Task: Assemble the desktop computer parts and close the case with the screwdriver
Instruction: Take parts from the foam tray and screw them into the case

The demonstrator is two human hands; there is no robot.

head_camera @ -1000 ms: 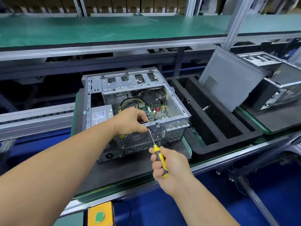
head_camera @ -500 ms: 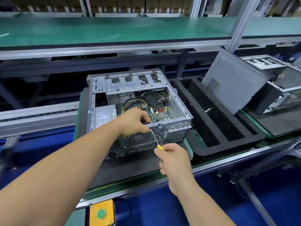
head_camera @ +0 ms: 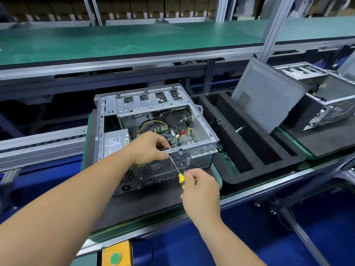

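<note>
Gripping the screwdriver [head_camera: 180, 176] in your right hand [head_camera: 201, 191], keep it square while your left hand [head_camera: 148, 147] grasps the computer case [head_camera: 199, 150] rim.

Open grey computer case [head_camera: 153, 120] lies on its side, motherboard exposed; yellow-handled screwdriver [head_camera: 177, 172] angled against its rear edge

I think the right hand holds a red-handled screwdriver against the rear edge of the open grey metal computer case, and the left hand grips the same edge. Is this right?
Not quite: the head view shows the screwdriver handle is yellow, not red. The right hand holds it against the rear edge of the open grey metal computer case, and the left hand grips that edge.
</note>
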